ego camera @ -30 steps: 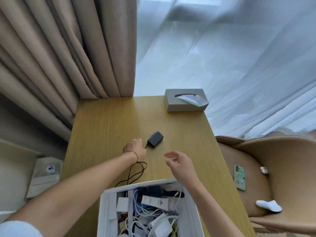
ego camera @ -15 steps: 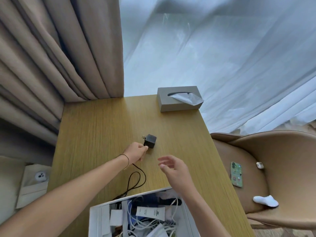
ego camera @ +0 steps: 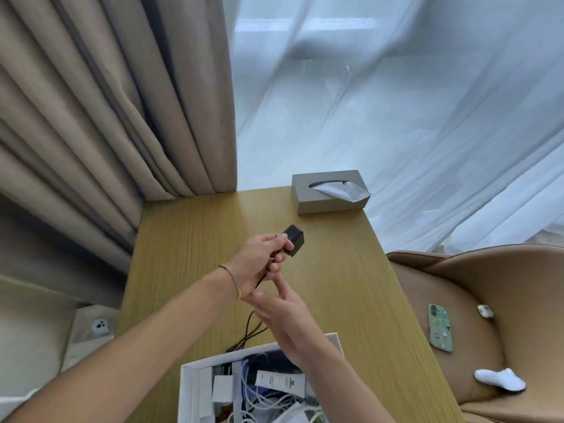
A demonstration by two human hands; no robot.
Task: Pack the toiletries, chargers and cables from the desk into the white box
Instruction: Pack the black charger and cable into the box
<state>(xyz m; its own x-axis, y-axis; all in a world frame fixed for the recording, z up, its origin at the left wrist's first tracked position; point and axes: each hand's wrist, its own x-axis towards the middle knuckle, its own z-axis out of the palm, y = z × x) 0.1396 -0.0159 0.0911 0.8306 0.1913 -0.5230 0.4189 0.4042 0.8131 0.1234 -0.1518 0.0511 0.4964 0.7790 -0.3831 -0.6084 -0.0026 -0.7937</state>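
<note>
My left hand (ego camera: 259, 257) holds a small black charger (ego camera: 294, 239) lifted above the wooden desk (ego camera: 189, 257). Its black cable (ego camera: 250, 331) runs down from that hand in loops toward the white box (ego camera: 189, 389) at the near edge. My right hand (ego camera: 280, 315) sits just below the left one, fingers extended and touching the cable near the left hand; whether it grips the cable I cannot tell. The box holds white cables, a white tube and other small items.
A grey tissue box (ego camera: 329, 193) stands at the desk's far right corner. Beige curtains hang at left, sheer white ones behind. A tan chair (ego camera: 488, 300) on the right carries a phone (ego camera: 441, 328), a white sock (ego camera: 500, 380) and a small white item.
My left hand has picked the charger up off the desk. My right hand has moved up to the cable just under the left hand.
</note>
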